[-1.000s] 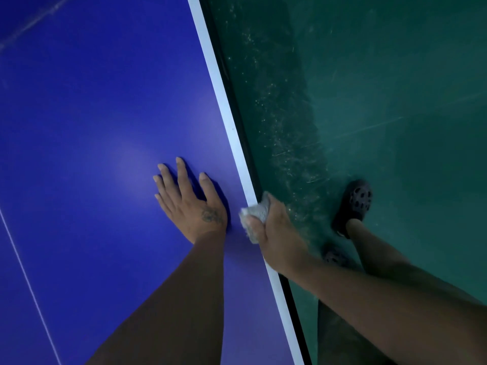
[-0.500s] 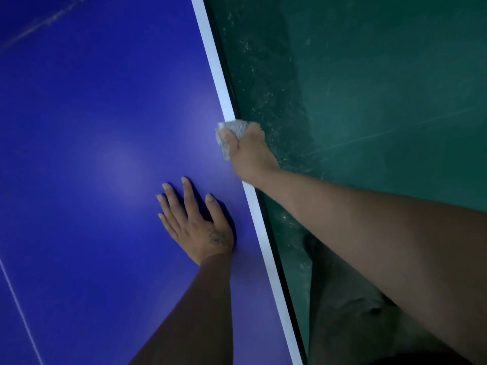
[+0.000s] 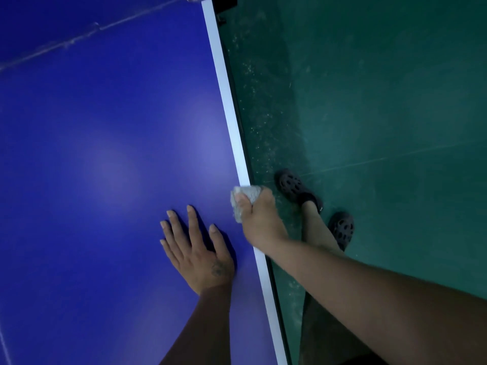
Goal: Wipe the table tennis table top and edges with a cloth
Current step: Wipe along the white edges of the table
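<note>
Indoor table tennis room or sports hall, dimly lit. Evidence: blue tabletop fills the 9 o'clock side, with a white boundary stripe along its edge. Dark clamp fitting on that edge at 12 o'clock, and a pale band runs across the tabletop from it toward 10 o'clock. Green sports-type floor at 3 o'clock, with a faint painted line and pale dusty speckles beside the table edge.

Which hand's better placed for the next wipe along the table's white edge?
Right. The right hand grips the cloth on the white edge line; the left hand lies flat on the blue table top, holding nothing.
</note>
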`<action>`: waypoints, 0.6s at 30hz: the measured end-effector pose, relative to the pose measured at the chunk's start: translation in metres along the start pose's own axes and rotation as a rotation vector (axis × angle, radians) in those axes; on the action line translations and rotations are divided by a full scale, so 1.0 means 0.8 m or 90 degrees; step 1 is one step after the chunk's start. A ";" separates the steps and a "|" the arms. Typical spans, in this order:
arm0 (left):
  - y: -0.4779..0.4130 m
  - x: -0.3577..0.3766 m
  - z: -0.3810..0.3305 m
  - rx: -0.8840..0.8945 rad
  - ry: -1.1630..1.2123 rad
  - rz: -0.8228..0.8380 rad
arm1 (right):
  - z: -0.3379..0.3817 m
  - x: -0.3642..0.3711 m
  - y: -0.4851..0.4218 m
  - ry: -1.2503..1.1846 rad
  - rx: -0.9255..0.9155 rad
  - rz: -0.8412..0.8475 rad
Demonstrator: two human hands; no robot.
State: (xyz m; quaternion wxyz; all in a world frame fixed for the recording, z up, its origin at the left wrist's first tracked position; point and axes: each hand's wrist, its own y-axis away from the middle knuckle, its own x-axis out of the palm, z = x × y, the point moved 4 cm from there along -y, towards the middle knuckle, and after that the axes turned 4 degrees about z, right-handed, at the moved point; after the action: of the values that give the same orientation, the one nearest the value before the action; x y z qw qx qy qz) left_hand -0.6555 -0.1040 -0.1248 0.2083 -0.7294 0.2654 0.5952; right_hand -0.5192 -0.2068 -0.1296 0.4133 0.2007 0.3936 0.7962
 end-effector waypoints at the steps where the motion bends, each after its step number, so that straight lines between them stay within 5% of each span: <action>1: -0.001 0.000 0.000 0.001 -0.003 -0.002 | 0.029 -0.005 -0.018 -0.016 -0.030 0.023; 3: -0.002 0.000 0.000 -0.001 -0.010 0.005 | 0.093 -0.019 -0.057 -0.008 -0.098 0.061; 8: -0.002 0.000 -0.002 -0.010 -0.019 0.036 | 0.173 -0.042 -0.122 0.017 -0.048 0.048; 12: -0.006 -0.001 -0.003 -0.007 -0.018 0.059 | 0.155 -0.040 -0.105 -0.027 -0.120 0.105; 18: -0.083 -0.013 -0.031 0.026 0.050 0.076 | 0.088 -0.045 -0.062 0.099 0.021 0.170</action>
State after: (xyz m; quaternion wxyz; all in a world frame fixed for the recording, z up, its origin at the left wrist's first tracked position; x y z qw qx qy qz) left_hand -0.5962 -0.0669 -0.1105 0.1767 -0.7308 0.3282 0.5718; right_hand -0.4282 -0.1862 -0.1262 0.2688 0.1954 0.4071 0.8508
